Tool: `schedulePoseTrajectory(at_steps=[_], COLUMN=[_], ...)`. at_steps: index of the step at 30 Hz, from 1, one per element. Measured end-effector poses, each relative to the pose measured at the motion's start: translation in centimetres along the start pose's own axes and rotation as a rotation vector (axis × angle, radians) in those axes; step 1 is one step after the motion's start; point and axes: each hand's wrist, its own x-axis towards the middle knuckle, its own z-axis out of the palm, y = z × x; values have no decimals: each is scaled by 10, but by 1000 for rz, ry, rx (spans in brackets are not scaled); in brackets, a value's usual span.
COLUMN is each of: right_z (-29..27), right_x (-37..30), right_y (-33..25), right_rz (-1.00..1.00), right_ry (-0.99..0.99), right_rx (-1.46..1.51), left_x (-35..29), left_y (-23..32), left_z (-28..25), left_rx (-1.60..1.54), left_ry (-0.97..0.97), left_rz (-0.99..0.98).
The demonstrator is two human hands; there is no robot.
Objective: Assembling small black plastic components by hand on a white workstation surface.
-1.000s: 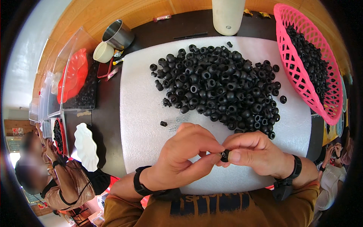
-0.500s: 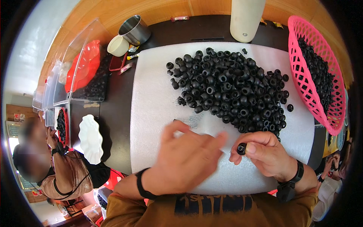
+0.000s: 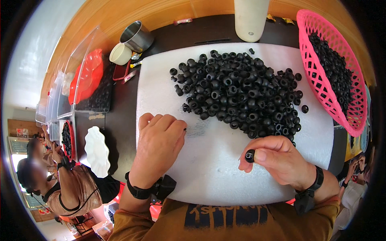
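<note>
A small round black part with a hole in it is pinched between the thumb and fingers of my right hand, its opening facing left. My left hand hovers over the left side of the white foam sheet, back up, fingers curled. A tiny dark spot shows at its fingertips, too small to name. Beyond both hands lies a big heap of similar black hollow balls, with a few loose ones around its rim.
A pink lattice basket of black parts leans at the right. Behind the sheet stands a white cylinder. To the left are a steel cup, a cream cup, a clear box and a white wavy dish. Other people sit at both sides.
My left hand has moved left, away from my right hand. The right hand still pinches the black part, nearly in place. The whole view has shifted slightly.
</note>
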Motion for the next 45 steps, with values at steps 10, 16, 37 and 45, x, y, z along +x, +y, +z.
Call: schedulePoseTrajectory(at_steps=[10, 16, 37, 45], right_z=[6, 0, 4, 7], right_x=[-3, 0, 4, 4], right_y=[-6, -6, 1, 4], right_rz=[64, 33, -77, -148], right_ry=[93, 9, 3, 48], right_rx=[29, 55, -55, -184], left_x=[15, 16, 10, 13], left_y=[53, 56, 60, 66], left_z=[-17, 1, 4, 1], left_rx=[-924, -1072, -919, -699], left_ry=[-95, -82, 61, 80], left_rz=[48, 57, 56, 145])
